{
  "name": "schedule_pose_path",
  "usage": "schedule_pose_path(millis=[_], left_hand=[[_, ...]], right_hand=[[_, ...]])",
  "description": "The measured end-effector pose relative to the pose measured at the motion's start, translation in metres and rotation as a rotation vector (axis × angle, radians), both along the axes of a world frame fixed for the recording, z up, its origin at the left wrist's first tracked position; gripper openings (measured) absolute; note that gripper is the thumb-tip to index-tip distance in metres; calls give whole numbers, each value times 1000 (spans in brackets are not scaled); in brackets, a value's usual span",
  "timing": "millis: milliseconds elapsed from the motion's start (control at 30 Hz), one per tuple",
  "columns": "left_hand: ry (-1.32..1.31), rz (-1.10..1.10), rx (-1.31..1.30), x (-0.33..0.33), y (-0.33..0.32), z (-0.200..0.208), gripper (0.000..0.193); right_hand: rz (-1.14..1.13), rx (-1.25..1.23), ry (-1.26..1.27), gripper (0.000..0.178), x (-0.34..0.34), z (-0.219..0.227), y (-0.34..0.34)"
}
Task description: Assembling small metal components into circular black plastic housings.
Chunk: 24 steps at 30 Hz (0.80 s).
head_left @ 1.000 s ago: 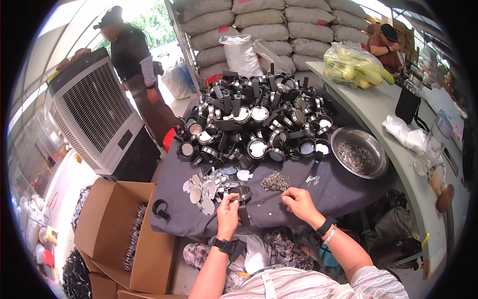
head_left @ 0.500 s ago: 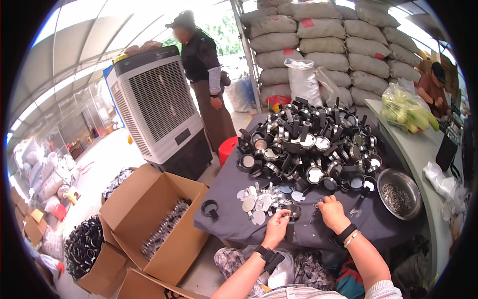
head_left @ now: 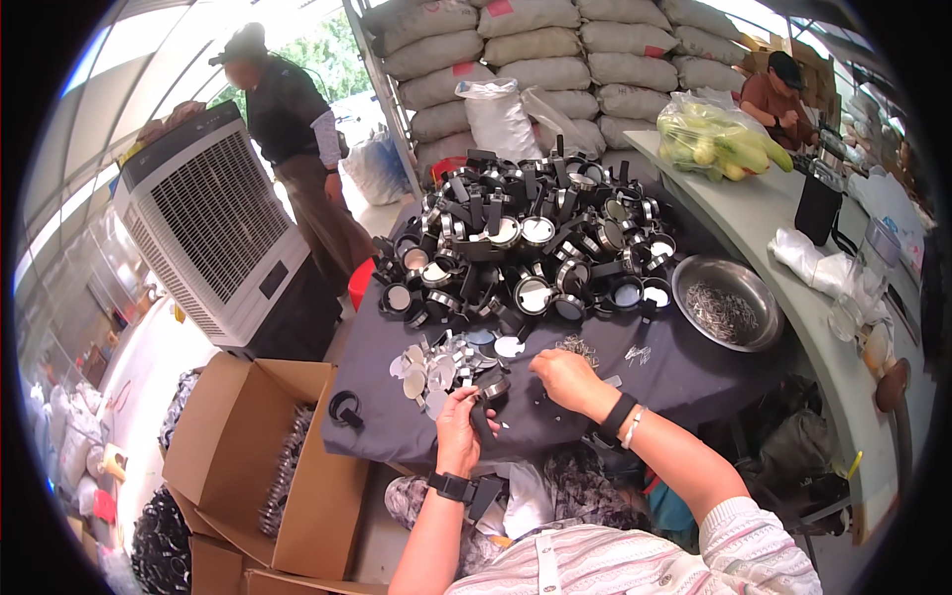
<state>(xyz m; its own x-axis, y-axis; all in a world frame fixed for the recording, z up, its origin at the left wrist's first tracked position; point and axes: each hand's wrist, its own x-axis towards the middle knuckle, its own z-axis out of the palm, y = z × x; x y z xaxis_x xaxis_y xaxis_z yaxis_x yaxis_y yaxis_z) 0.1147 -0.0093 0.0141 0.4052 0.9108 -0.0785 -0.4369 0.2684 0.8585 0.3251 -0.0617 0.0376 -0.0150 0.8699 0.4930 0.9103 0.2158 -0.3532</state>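
My left hand [head_left: 458, 426] has its fingers closed around a black ring-shaped part [head_left: 492, 390] with a metallic rim and a flat black tab hanging down. Just to the right, my right hand [head_left: 577, 382] is above the cloth with bent fingers pressed together, and I cannot make out what is in them. A small heap of thin metal pins [head_left: 575, 347] lies just beyond its knuckles. Beside my left hand is a loose pile of silvery discs and small plates [head_left: 426, 372]. Beyond both hands rises a big heap of similar black ring parts [head_left: 535, 243].
A steel bowl [head_left: 684, 288] of pins stands right on the dark cloth [head_left: 397, 436]. One black ring [head_left: 345, 409] lies at its left edge. Open cardboard boxes [head_left: 223, 436] and an air cooler [head_left: 213, 238] are left. A person [head_left: 288, 119] stands behind; another [head_left: 773, 99] sits far right.
The view has swung right and tilted, shifting the scene left. My right hand has drawn slightly back toward me, uncovering the small pin heap. The left hand still holds the ring part.
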Motion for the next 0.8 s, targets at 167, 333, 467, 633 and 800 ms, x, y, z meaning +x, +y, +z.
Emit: schedule_pose_path(millis=[167, 333, 467, 633, 800], left_hand=[[35, -4, 23, -16, -5, -1, 16], [-23, -11, -30, -13, -13, -3, 16], [-54, 41, -15, -13, -15, 2, 16], [-28, -42, -8, 11, -15, 13, 15], [5, 18, 150, 33, -7, -1, 14]], right_hand=[[126, -106, -73, 23, -20, -4, 27], [195, -277, -35, 32, -17, -18, 48], [336, -226, 105, 33, -15, -10, 57], [115, -75, 270, 22, -6, -4, 33], [40, -90, 571, 16, -14, 10, 6]])
